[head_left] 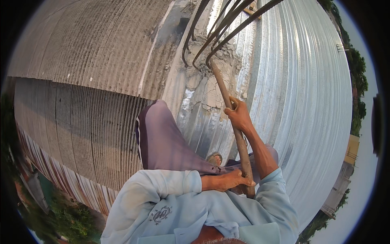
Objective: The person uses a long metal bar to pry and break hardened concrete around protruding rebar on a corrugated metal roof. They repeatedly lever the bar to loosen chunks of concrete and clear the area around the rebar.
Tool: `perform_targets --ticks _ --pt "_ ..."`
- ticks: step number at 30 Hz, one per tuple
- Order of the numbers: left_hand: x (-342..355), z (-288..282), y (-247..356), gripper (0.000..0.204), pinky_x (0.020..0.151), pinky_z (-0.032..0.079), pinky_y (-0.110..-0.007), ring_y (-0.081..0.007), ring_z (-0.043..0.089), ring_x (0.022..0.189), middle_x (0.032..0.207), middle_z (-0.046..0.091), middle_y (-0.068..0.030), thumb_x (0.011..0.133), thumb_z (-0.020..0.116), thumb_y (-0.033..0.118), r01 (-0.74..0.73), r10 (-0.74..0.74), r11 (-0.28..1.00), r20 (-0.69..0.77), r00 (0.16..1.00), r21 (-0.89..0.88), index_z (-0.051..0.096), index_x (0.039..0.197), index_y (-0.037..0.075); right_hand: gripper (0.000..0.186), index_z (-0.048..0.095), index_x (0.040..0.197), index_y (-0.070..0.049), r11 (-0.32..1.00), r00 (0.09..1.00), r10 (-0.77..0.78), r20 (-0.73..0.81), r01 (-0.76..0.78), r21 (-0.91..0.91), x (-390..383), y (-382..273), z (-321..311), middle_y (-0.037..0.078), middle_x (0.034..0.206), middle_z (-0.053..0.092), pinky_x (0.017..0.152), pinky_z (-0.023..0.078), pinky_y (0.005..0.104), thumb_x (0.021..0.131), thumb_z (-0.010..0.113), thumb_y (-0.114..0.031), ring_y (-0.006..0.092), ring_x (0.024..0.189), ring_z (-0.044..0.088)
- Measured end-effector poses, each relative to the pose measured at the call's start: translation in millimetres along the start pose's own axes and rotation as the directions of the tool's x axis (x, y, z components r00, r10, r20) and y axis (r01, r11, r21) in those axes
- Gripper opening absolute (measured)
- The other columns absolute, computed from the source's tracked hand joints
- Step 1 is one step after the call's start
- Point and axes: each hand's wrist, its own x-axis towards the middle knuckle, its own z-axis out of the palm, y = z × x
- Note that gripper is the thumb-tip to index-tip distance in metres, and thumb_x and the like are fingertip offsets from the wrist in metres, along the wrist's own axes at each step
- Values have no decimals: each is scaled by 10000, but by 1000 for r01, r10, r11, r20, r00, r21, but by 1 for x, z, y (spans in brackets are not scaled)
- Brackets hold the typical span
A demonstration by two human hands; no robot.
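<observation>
A long brown wooden pole (240, 146) slants from my chest up to a patch of broken grey concrete (209, 87). Its far end meets the rubble at the foot of several bent rebar rods (227, 30); whether a tool head sits there cannot be made out. My right hand (239, 114) is wrapped round the pole about midway, its arm stretched forward. Close to my body, my left hand (230, 181) grips the pole's near end. Some fingers of both hands are hidden behind the wood.
Shiny ribbed metal sheeting (300, 93) spreads to the right. On the left lie weathered corrugated roof sheets (93, 49), with a stepped edge near my bent knee (158, 130). My sandalled foot (215, 158) is on the metal. Trees (359, 81) stand beyond the roof.
</observation>
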Motion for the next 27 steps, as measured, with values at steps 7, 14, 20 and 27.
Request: perform_targets --ticks 7,14,20,27 --pt "-2 25 -24 622 870 494 -319 -192 628 1020 1091 670 -95 861 740 515 95 -104 985 59 993 141 645 1193 -2 599 543 1366 57 999 999 35 32 -36 18 -54 5 -13 144 779 634 635 500 350 804 668 -108 182 646 589" --pt "-8 24 -23 575 860 530 -343 -209 642 1053 1197 659 -111 936 647 501 11 -22 992 86 996 127 629 1244 16 634 544 1374 64 952 976 122 180 -167 255 -65 0 10 67 840 646 635 474 303 783 706 -98 151 682 565" --pt "-43 -10 -24 435 868 544 -379 -225 642 1075 1175 660 -152 1002 571 393 -68 60 989 -63 996 -133 587 1205 9 546 621 1275 52 992 994 -93 -50 89 -91 -18 -7 49 199 731 666 646 520 385 759 688 -113 253 633 666" --pt "-67 -9 -27 461 777 547 -394 -227 644 806 948 607 -109 1012 502 493 -320 67 848 -514 855 -423 502 1162 57 301 653 1013 51 948 976 -165 -144 117 -297 33 -24 87 293 819 680 761 543 517 748 642 -93 460 790 681"
